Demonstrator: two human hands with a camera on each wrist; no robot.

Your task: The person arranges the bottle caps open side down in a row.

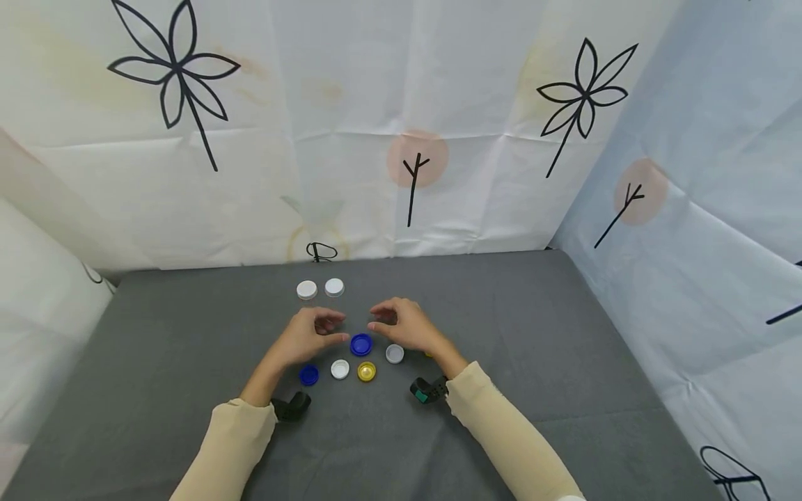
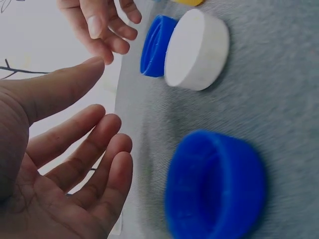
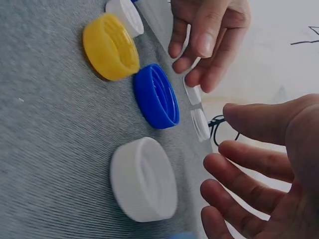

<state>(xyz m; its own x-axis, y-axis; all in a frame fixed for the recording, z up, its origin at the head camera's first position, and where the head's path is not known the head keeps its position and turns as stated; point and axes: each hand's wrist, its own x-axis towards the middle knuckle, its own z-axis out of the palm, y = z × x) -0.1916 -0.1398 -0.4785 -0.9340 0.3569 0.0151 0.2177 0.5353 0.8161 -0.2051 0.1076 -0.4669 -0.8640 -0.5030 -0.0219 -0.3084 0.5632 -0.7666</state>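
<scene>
My left hand (image 1: 308, 335) hovers above the table with its fingers spread and loosely bent, holding nothing. Facing it, my right hand (image 1: 406, 324) is likewise empty, thumb apart from the fingers. Between and just below them lies a blue bottle cap (image 1: 360, 344), its hollow side up. A white cap (image 1: 395, 353) sits beneath the right hand. Nearer the body are another blue cap (image 1: 309, 375), a white cap (image 1: 340, 369) and a yellow cap (image 1: 366, 371). The right wrist view shows the yellow cap (image 3: 109, 47) close to the blue one (image 3: 155, 97). Neither hand touches a cap.
Two white caps (image 1: 306, 289) lie side by side beyond the hands. A yellow bit (image 1: 429, 355) peeks out by the right wrist, mostly hidden. Grey cloth (image 1: 501, 431) covers the table; patterned white sheets (image 1: 351, 83) hang behind and at the sides.
</scene>
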